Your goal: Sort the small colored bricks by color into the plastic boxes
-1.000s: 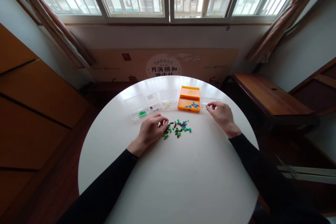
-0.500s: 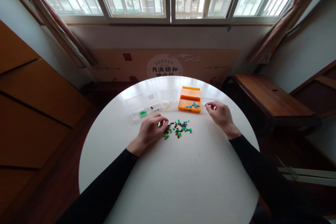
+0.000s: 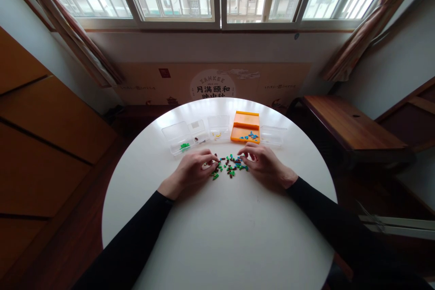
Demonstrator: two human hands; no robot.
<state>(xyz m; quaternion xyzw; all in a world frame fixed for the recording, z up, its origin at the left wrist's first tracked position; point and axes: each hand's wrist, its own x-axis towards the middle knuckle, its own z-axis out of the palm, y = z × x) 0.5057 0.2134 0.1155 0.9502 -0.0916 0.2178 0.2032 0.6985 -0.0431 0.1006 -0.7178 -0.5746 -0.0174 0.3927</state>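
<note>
A loose pile of small green, brown and blue building bricks [image 3: 231, 167] lies on the white round table [image 3: 220, 226]. At the pile's left edge, my left hand [image 3: 193, 167] has thumb and fingertips drawn together; what sits between them is too small to make out. My right hand [image 3: 267, 163] hovers at the right side of the pile, thumb and fingers apart, with nothing visible in them. Just beyond it stands an open orange box [image 3: 245, 120] with blue bricks [image 3: 250, 136] in its front half.
Left of the orange box are clear open boxes: one [image 3: 175, 132] with green bricks, one [image 3: 200, 129] with a few dark pieces, one [image 3: 218, 123] with yellow pieces. Another clear box [image 3: 273, 135] stands to its right. A wooden bench [image 3: 353, 122] is off to the right.
My right hand has moved left and nearer, from the clear box at the right to the brick pile, and its fingers have spread. My left hand has barely shifted beside the pile.
</note>
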